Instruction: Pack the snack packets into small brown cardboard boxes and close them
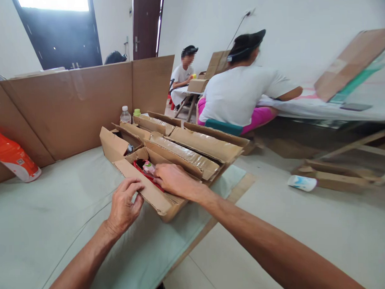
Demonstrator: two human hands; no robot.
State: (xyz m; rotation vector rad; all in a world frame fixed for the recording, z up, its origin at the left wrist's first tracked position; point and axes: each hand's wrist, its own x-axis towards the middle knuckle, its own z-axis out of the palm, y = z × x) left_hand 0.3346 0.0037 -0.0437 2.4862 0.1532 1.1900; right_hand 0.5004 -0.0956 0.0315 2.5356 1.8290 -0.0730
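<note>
My right hand [173,177] reaches into the front compartment of a divided cardboard box [205,142]. Its fingers are closed on a small pink, white and green packet [148,167]; their tips are partly hidden. Under the packet lies something red [138,165], seen only in part. My left hand [125,203] is beside the compartment's outer flap [143,188], thumb and fingers apart, fingertips at the cardboard. A dark object [129,149] sits in the compartment behind, too small to make out.
An orange bottle [14,155] leans against a cardboard screen [90,106] on the cloth-covered table [71,199]. Behind the box stand a clear bottle [125,115] and a green-capped container [136,112]. Two people sit at other tables. A white cylinder [302,183] lies on the floor.
</note>
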